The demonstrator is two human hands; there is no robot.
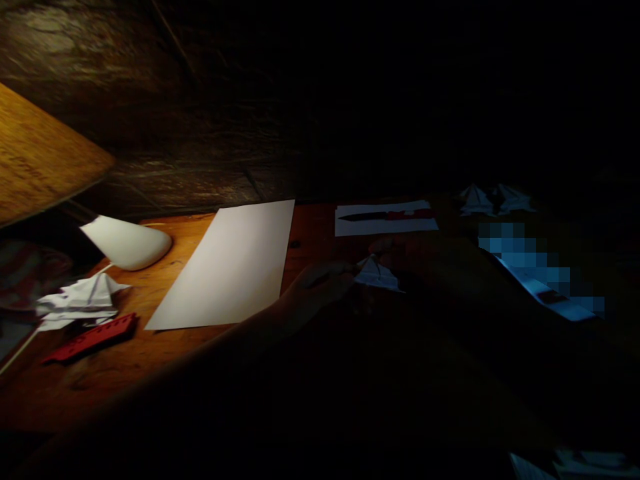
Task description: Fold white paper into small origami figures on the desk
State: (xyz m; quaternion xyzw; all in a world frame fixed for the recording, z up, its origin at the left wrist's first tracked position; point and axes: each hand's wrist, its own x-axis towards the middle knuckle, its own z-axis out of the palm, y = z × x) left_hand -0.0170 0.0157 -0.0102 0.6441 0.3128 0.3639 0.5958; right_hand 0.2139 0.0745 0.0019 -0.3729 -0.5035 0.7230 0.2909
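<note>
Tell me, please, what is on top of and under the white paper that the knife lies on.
The knife, with its dark blade and red handle, is on top. The white paper covers whatever is directly beneath; wooden table shows beside it.

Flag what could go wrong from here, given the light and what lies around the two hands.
The folded paper at the left hand and right hand sits in deep shadow, so a crease could easily go astray. The knife lies just beyond them with its blade exposed, so a reaching finger might brush the edge. The left forearm passes close to the large white sheet and may nudge it.
</note>
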